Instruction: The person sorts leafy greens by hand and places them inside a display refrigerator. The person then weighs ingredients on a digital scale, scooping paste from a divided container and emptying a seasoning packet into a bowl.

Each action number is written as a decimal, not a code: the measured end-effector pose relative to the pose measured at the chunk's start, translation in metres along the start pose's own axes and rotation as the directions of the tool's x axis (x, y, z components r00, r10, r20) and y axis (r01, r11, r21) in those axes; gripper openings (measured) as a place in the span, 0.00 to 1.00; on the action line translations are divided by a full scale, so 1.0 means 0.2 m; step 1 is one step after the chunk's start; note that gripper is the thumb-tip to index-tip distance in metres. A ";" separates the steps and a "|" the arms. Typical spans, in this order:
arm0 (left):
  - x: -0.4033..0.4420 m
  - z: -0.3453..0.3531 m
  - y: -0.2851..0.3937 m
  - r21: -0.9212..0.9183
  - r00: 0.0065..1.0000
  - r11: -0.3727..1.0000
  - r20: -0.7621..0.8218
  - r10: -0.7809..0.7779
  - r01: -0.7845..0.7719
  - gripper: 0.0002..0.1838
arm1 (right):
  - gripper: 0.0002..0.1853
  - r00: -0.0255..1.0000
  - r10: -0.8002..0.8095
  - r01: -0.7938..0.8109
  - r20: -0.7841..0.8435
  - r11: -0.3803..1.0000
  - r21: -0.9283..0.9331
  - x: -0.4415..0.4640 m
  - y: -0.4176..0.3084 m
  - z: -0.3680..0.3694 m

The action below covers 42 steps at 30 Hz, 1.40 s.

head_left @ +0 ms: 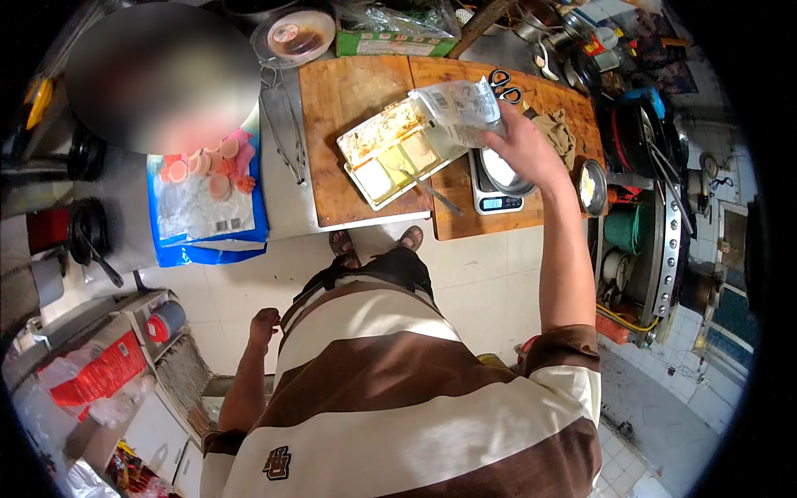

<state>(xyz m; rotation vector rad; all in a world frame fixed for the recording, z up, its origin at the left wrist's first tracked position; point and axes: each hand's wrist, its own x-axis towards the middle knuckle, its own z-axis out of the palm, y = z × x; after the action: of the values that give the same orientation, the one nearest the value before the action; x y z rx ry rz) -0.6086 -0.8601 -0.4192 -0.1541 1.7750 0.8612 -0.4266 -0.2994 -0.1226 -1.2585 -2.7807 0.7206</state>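
My right hand (525, 149) is closed on a clear plastic bag (461, 104) with printed lettering. The bag lies tilted over the right end of a seasoning box (383, 199), whose compartments hold white, yellowish and tan powders. A spoon (436, 192) rests in the box, its handle sticking out over the board. Below my right hand, a metal bowl (504, 173) with something white in it sits on a digital scale (498, 203); my forearm and hand partly cover them. My left hand (264, 325) hangs low at my side, fingers curled, with nothing visible in it.
Scissors (505, 87), a brown cloth (558, 133) and a small metal bowl (592, 189) lie on the wooden boards (324, 108). Tongs (286, 137) and a blue-edged bag (207, 249) with pink pieces are to the left. A stove (668, 241) stands at the right.
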 end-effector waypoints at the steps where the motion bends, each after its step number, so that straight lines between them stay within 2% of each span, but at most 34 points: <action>1: 0.00 0.00 -0.01 -0.015 1.000 1.000 -0.002 0.000 0.000 0.14 | 0.25 1.000 0.000 0.000 0.017 1.000 0.020 0.00 -0.01 -0.01; 6: -0.01 0.01 0.00 -0.014 1.000 1.000 0.004 0.003 -0.003 0.14 | 0.23 0.999 -0.009 0.007 0.036 0.999 0.035 0.00 -0.05 -0.04; 9: -0.01 0.02 0.00 -0.018 1.000 1.000 -0.004 -0.002 0.002 0.13 | 0.21 0.999 0.015 -0.019 0.030 0.990 0.143 0.00 -0.07 -0.05; 12: -0.04 0.02 0.03 -0.017 1.000 1.000 -0.002 -0.010 0.010 0.14 | 0.20 0.998 0.051 -0.054 0.042 0.996 0.071 -0.01 -0.11 -0.07; 15: -0.04 0.03 0.03 -0.031 1.000 0.999 -0.009 -0.012 0.012 0.15 | 0.19 0.994 0.094 -0.098 0.060 0.992 0.083 0.02 -0.09 -0.06; 18: -0.03 0.03 0.02 -0.032 1.000 0.999 -0.009 -0.023 0.023 0.15 | 0.21 0.999 0.010 -0.014 0.035 0.993 0.120 0.02 -0.06 -0.06; 21: -0.03 0.03 0.03 -0.007 1.000 1.000 -0.006 -0.023 0.022 0.14 | 0.23 0.999 -0.031 0.031 0.029 0.999 0.025 0.03 -0.05 -0.06; 24: -0.03 0.04 0.04 0.000 0.999 0.999 -0.027 -0.035 0.036 0.14 | 0.23 1.000 -0.003 0.003 0.019 0.999 -0.041 0.06 -0.02 -0.05; 36: -0.05 0.05 0.05 -0.004 0.999 1.000 -0.023 -0.028 0.028 0.14 | 0.27 0.999 -0.044 0.045 0.023 0.997 -0.057 0.05 -0.03 -0.07; 42: -0.06 0.05 0.04 0.009 1.000 1.000 -0.004 -0.014 0.014 0.15 | 0.25 0.999 -0.049 0.047 -0.014 0.994 -0.104 0.03 -0.03 -0.06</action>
<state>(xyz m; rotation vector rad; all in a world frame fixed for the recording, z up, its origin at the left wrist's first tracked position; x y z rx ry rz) -0.6009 -0.8520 -0.4058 -0.1624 1.7788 0.8435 -0.4332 -0.2939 -0.1110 -1.2019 -2.8576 0.5678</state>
